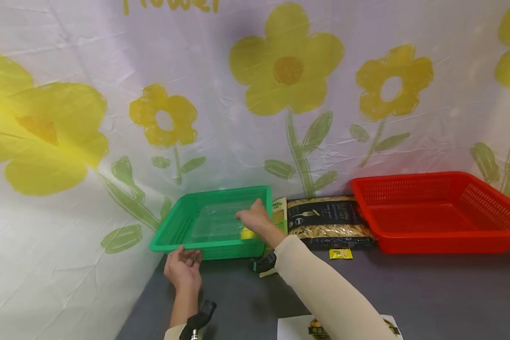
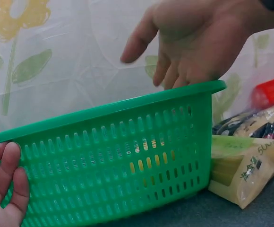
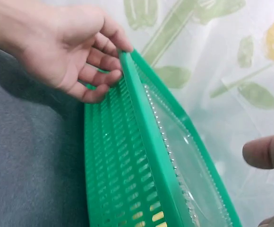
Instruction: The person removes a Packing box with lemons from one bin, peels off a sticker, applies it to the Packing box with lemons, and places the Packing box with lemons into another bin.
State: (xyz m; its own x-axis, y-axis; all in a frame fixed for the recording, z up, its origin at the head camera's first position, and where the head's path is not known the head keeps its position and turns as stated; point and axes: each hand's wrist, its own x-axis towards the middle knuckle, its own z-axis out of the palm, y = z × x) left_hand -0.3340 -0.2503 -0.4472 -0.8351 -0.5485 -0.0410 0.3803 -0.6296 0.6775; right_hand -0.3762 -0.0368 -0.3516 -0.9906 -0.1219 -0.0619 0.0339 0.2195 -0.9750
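Observation:
A green plastic basket [image 1: 221, 250] stands at the left against the wall sheet. My left hand [image 1: 184, 271] holds its front rim near the left corner, thumb at the rim and the other fingers curled against the slotted wall in the right wrist view. Above the basket's right part reaches my right hand [image 1: 256, 218], thumb spread from its loosely bent fingers, nothing visible between them. In the left wrist view the right fingertips are partly hidden behind the rim. Inside the basket lies a clear plastic container [image 1: 218, 219], with something yellow [image 1: 247, 233] beside it at the right.
A yellow-green packet [image 2: 241, 161] stands just right of the basket. Beside it lies a dark bag of pasta [image 1: 327, 219], with a small yellow sachet [image 1: 340, 254] in front. Farther right is a red basket [image 1: 446, 243]. White printed paper [image 1: 295, 328] lies at the near edge.

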